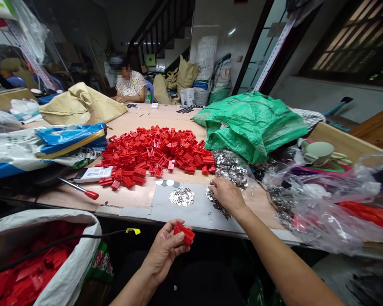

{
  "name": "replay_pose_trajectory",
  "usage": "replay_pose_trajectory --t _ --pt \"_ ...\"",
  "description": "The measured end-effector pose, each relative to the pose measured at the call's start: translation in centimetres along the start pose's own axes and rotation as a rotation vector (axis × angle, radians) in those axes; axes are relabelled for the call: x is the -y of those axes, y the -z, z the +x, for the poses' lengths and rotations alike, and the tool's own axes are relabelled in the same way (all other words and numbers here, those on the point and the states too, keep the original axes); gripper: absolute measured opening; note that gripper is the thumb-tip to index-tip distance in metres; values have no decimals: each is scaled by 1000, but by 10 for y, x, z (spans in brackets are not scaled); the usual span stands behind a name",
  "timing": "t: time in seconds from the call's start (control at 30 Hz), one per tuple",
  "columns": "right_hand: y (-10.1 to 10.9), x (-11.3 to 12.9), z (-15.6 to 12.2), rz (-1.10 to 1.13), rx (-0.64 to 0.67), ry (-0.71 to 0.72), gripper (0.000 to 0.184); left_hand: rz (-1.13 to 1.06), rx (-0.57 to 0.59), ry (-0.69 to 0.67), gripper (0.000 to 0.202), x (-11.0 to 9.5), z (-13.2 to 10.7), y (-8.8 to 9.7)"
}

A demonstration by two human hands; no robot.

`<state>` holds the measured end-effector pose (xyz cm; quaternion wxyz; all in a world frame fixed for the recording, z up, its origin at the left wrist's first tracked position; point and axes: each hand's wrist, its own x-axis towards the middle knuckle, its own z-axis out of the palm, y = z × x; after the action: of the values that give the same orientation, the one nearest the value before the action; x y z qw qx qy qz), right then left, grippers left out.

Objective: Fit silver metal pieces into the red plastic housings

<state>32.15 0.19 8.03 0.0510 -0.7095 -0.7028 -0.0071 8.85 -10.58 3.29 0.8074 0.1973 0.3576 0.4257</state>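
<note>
My left hand (166,246) is closed around a red plastic housing (184,233), held just off the table's front edge. My right hand (228,196) is over a pile of dark metal pieces (219,206), its thumb and fingers pinched on a thin, shiny metal piece (212,182) too small to make out fully. Between the hands, on a grey sheet (162,214), lies a heap of small silvery metal plates (181,196). Behind it spreads a large pile of similar red housings (159,148).
An open white sack (91,225) of red parts stands at lower left. A red-tipped lever (91,194) juts over the table. To the right are a green woven bag (252,121), a clear bag of metal parts (231,168) and crumpled plastic. Another person (134,87) sits at the far end.
</note>
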Motion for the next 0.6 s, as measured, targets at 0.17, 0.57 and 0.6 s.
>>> replay_pose_trajectory --t 0.17,0.57,0.6 --pt "-5 6 15 33 27 7 10 51 -46 -76 50 0 -1 2" --pt "5 16 -40 786 36 255 19 364 -106 -442 40 -8 4 -6" --pt "5 21 -49 862 48 261 21 431 -116 -489 38 -9 4 -6"
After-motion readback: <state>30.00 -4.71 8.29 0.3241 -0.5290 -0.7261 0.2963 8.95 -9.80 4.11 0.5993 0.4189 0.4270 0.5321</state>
